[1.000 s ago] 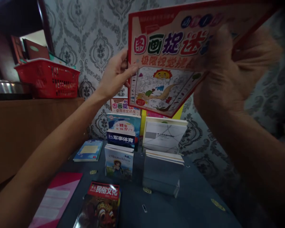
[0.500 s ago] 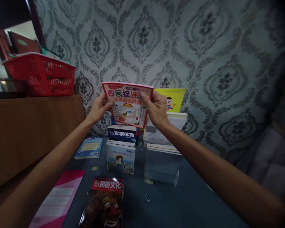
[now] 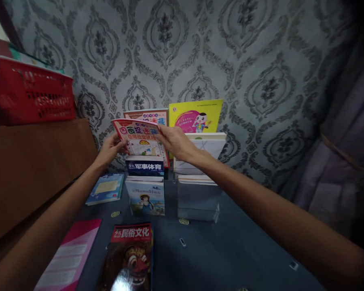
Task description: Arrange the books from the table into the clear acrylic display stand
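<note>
Between my two hands is a red-bordered picture book [image 3: 141, 141]. My left hand [image 3: 111, 148] grips its left edge, and my right hand [image 3: 176, 142] grips its upper right side. Its lower part is hidden behind a dark blue book [image 3: 145, 166], which stands upright behind a book with a straw-hatted figure on its cover [image 3: 147, 198]. Right behind the held book stands a similar picture book [image 3: 147, 114] with a brown-red edge. A yellow book [image 3: 197, 115] rises to the right, behind white-covered books [image 3: 210, 145] and a grey-blue-covered stack [image 3: 198, 200].
A red-topped book with a mask cover [image 3: 130, 254] lies near the front. Left of it is a pink book [image 3: 71, 254], and farther back a light blue book [image 3: 105, 188]. A red basket [image 3: 33, 91] sits on a brown cabinet [image 3: 39, 161]. Patterned wallpaper [image 3: 166, 48] backs the table [image 3: 245, 242].
The held picture book has come down into the left row, between the dark blue book and the similar picture book now visible behind it. The view has shifted to the right.
</note>
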`<action>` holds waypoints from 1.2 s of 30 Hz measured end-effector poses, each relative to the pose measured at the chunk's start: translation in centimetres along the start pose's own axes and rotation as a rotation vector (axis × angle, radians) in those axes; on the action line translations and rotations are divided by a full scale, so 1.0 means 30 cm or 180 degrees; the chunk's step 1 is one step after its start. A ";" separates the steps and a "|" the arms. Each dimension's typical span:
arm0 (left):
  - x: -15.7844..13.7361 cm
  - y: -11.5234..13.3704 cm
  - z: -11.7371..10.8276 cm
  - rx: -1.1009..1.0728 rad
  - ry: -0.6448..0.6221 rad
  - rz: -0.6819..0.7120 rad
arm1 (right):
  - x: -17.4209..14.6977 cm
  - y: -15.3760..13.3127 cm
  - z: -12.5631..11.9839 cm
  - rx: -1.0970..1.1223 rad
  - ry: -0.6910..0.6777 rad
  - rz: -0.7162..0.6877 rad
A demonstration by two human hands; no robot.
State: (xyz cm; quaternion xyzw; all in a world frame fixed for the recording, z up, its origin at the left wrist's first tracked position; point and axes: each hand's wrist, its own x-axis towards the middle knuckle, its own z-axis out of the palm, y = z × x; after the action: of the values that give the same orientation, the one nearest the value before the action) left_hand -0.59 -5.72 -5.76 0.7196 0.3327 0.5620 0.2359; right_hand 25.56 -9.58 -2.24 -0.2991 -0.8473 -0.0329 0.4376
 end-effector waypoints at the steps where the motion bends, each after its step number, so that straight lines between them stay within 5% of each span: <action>1: -0.001 0.000 -0.003 0.0012 0.0032 -0.0005 | 0.003 -0.006 -0.004 -0.0064 -0.0036 0.0005; 25: 0.012 -0.068 0.040 -0.0137 -0.0172 -0.0304 | 0.030 0.007 -0.047 -0.1724 -0.0818 0.0685; 31: 0.031 -0.126 0.001 0.0421 -0.0747 -0.0246 | 0.052 0.042 -0.018 -0.1901 -0.1305 0.0431; 36: 0.046 -0.152 -0.025 0.1001 -0.0846 -0.0055 | 0.069 0.051 -0.015 -0.1682 -0.1316 0.0737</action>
State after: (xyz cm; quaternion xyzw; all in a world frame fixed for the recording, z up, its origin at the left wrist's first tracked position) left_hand -2.07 -1.68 -7.93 0.8125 0.3885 0.4012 0.1673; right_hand 25.78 -7.47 -0.70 -0.4964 -0.8407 -0.1398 0.1652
